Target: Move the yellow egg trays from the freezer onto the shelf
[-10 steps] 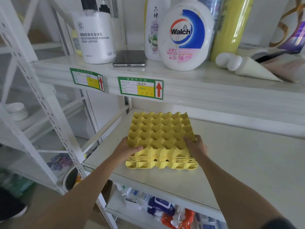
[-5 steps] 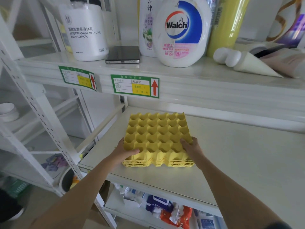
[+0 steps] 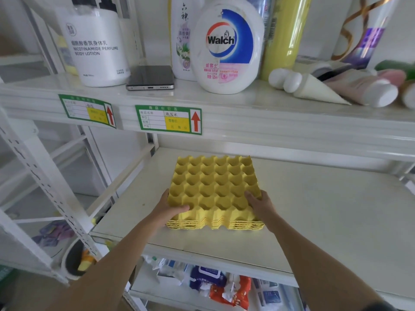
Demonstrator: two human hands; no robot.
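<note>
A stack of yellow egg trays lies flat on the white middle shelf, near its front left part. My left hand grips the stack's near left corner, thumb over the top tray. My right hand holds the near right corner the same way. The stack's bottom rests on the shelf board. No freezer is in view.
The upper shelf carries a body lotion bottle, a phone, a Walch bottle and tubes. Packets fill the lower shelf. A perforated upright stands to the left.
The stack has settled flat onto the shelf; a second ago its front looked slightly lifted. Both hands stay on its near corners. The camera has moved closer.
</note>
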